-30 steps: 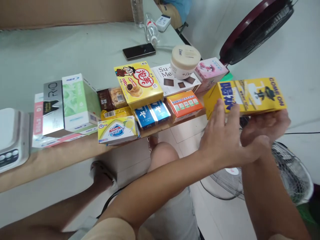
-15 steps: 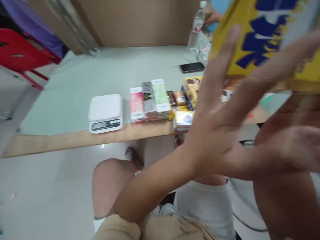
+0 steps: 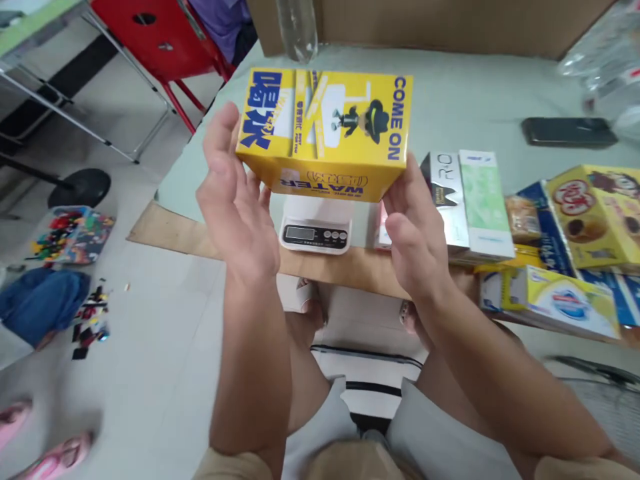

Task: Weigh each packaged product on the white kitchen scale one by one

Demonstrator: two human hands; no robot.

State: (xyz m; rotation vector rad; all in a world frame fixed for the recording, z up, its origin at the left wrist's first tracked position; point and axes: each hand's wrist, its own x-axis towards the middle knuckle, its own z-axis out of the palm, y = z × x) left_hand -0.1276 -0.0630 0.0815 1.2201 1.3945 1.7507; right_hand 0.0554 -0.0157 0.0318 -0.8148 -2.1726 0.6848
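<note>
A yellow box [image 3: 325,120] printed with blue lettering and a cartoon figure is held up between my two hands, above a white digital scale [image 3: 316,230]. My left hand [image 3: 237,207] grips the box's left end, thumb at the side and fingers partly beneath. At the opposite end, my right hand [image 3: 417,227] supports it, its fingers partly behind the box. The box hides the rear part of the scale's platform. Just right of the scale stand a pink box [image 3: 383,227], mostly covered by my right hand, a silver box [image 3: 447,200] and a green-and-white box [image 3: 485,200].
Farther right lie yellow snack boxes [image 3: 595,213], a yellow-and-white carton [image 3: 570,300] and a phone [image 3: 569,132]. A clear bottle [image 3: 297,30] stands at the back, before a cardboard panel [image 3: 450,27]. On the left are a red chair [image 3: 155,40] and a bin of toy bricks [image 3: 75,233].
The view has swung left. The yellow box has come from the upper right to above the scale, and my left hand, earlier spread in front of it, now holds its left end.
</note>
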